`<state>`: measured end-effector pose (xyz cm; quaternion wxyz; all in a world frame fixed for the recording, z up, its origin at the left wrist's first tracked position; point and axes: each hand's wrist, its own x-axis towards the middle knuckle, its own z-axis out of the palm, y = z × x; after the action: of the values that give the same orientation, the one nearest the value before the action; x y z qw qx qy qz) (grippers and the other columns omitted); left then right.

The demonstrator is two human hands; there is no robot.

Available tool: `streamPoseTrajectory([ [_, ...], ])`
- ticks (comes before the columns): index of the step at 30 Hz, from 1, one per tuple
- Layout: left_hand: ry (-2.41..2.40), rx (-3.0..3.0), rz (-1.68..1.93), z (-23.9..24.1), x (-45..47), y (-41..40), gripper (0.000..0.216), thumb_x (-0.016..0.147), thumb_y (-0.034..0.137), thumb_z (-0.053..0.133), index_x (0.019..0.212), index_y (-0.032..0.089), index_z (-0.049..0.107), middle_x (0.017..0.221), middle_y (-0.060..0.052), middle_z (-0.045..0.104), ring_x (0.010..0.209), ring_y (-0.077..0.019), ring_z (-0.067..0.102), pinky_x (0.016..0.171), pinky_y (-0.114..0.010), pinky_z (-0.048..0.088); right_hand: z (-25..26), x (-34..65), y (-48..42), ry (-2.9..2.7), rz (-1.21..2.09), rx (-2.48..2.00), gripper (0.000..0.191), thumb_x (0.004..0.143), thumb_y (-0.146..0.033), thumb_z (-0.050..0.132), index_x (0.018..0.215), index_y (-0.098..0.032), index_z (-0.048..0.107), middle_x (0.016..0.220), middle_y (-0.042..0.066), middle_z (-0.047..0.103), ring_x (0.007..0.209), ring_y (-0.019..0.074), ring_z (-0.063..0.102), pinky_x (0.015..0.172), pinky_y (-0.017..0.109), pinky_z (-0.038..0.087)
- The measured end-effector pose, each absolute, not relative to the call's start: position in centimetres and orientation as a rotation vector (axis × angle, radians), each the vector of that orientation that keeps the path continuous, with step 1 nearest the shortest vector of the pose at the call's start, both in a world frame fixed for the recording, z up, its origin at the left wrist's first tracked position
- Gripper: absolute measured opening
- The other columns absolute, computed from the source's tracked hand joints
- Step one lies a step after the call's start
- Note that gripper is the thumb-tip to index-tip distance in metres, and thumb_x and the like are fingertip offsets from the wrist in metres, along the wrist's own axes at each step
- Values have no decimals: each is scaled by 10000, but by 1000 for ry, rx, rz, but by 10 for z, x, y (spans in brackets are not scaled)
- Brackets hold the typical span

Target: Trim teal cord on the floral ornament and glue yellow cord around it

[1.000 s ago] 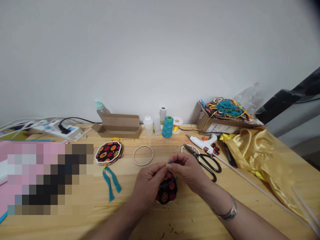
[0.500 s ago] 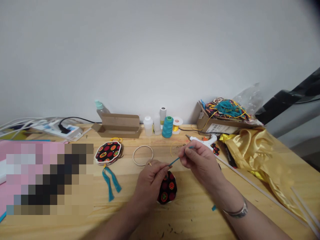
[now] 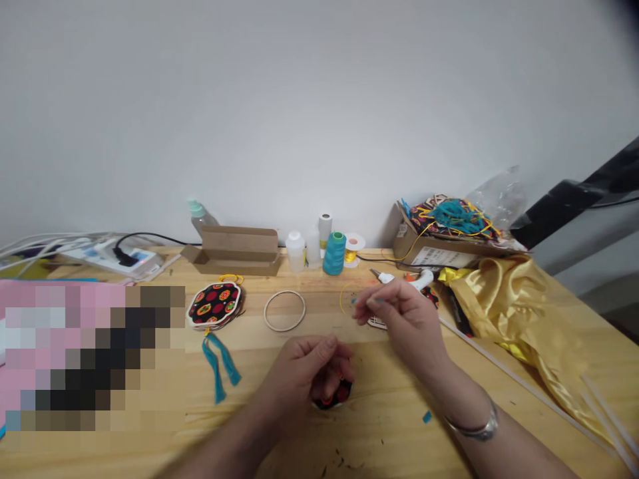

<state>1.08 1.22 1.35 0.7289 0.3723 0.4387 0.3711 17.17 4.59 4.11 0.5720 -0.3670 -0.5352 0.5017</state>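
A pale wooden table (image 3: pixel 389 386) spreads beneath the fingers, dark specks scattered nearer the body than the left ones. Past the fingertips it runs back to a plain grey wall (image 3: pixel 299 120). Along the wall, beyond the fingers, stand an open carton (image 3: pixel 239 261), a white bottle (image 3: pixel 296 256), a teal spool (image 3: pixel 334 256) and a yellow spool (image 3: pixel 351 255). Beyond and right of the right fingers sits a full box (image 3: pixel 436 257); gold cloth (image 3: pixel 509 293) lies further right. A glue gun (image 3: pixel 424 278) is partly hidden behind the right hand (image 3: pixel 399 319). A wooden ring (image 3: pixel 265 311) lies beyond the left fingers, and left of it a patterned stack (image 3: pixel 214 303) with a teal tassel (image 3: pixel 227 360).

The patterned piece (image 3: pixel 339 397) is just below the left fingers, mostly covered by them, and well apart from the right fingertips. A teal scrap (image 3: pixel 427 417) lies nearer the body than the right fingers.

The left hand (image 3: pixel 309 366) is loosely curled, thumb along the forefinger; whether it grips or touches the piece cannot be told. The right thumb and forefinger are pinched together, a bit of teal thread (image 3: pixel 380 301) showing between them.
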Motion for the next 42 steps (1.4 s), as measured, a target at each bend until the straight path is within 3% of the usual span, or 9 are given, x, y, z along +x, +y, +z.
streamPoseTrajectory([
  [3, 766, 591, 750, 14, 12, 14, 395, 778, 443, 531, 818, 78, 678, 750, -139, 684, 523, -142, 594, 433, -205, 331, 35, 168, 38, -1559, 1144, -887, 78, 810, -157, 527, 743, -194, 512, 742, 3, 628, 646, 128, 600, 607, 278, 483],
  [6, 701, 490, 739, 14, 11, 15, 364, 800, 417, 519, 812, 87, 672, 753, -132, 676, 668, -188, 632, 559, -251, 422, 33, 167, 32, -1961, 1019, -917, 137, 817, -98, 469, 773, -195, 555, 777, 13, 632, 724, 130, 583, 670, 266, 447],
  [10, 724, 521, 837, 13, 10, 15, 217, 758, 296, 613, 666, 102, 645, 642, -59, 628, 594, -135, 576, 606, -262, 440, 38, 167, 27, -2286, 963, -904, 177, 809, -67, 441, 773, -191, 562, 757, 2, 621, 699, 113, 552, 652, 228, 408],
  [16, 798, 536, 874, 9, 12, 15, 222, 720, 295, 656, 606, 108, 619, 525, -16, 587, 466, -100, 516, 480, -218, 390, 45, 165, 24, -2423, 1024, -930, 156, 784, -69, 459, 774, -185, 563, 752, -9, 623, 680, 101, 543, 619, 194, 396],
  [22, 860, 527, 854, 10, 10, 18, 224, 725, 305, 643, 754, 84, 664, 653, -78, 661, 543, -151, 591, 497, -245, 424, 48, 163, 22, -2541, 1101, -945, 164, 809, -138, 466, 791, -203, 614, 817, 4, 650, 744, 117, 572, 636, 203, 397],
  [31, 878, 409, 902, 12, 10, 22, 123, 761, 217, 618, 700, 111, 613, 705, -71, 677, 644, -146, 634, 640, -256, 482, 51, 158, 17, -2714, 1146, -911, 126, 773, -151, 533, 766, -202, 648, 695, -17, 627, 630, 96, 496, 516, 184, 316],
  [42, 856, 404, 911, 8, 8, 24, 83, 794, 170, 576, 735, 112, 569, 684, -50, 640, 520, -67, 561, 500, -169, 440, 48, 155, 13, -2847, 1161, -789, 52, 750, -200, 597, 747, -216, 646, 650, -58, 623, 546, 63, 460, 440, 155, 250],
])
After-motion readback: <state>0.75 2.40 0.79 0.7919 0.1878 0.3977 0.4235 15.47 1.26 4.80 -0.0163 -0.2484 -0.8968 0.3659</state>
